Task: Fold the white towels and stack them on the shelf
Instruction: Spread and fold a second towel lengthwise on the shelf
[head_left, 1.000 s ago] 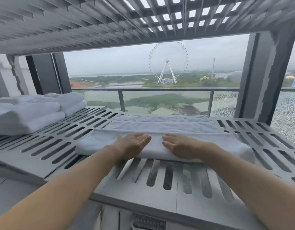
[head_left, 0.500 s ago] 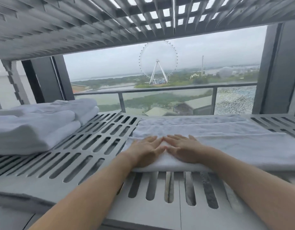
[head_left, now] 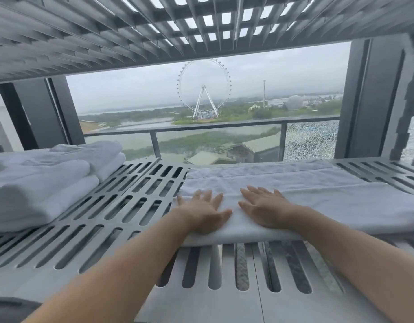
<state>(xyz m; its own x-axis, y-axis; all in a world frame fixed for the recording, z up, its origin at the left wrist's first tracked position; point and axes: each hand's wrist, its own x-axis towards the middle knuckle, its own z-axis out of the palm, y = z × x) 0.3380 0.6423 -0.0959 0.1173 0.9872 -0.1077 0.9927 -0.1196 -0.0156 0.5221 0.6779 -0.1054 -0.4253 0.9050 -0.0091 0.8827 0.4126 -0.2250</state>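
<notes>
Slotted grey shelf (head_left: 122,220), window behind with a Ferris wheel (head_left: 204,89) far beyond the fingertips. Partly folded white towel (head_left: 317,201) lies lengthwise under both palms. Left hand (head_left: 204,212) and right hand (head_left: 266,209) flat, fingers spread, just apart, pressing, gripping nothing. Stack of folded towels (head_left: 42,180) well left of left hand: done. Judgement: this towel needs further folds, then stacking.

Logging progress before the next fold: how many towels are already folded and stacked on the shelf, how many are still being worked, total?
Folded towels stacked at left: 2
Towel under both hands: 1
Total: 3
</notes>
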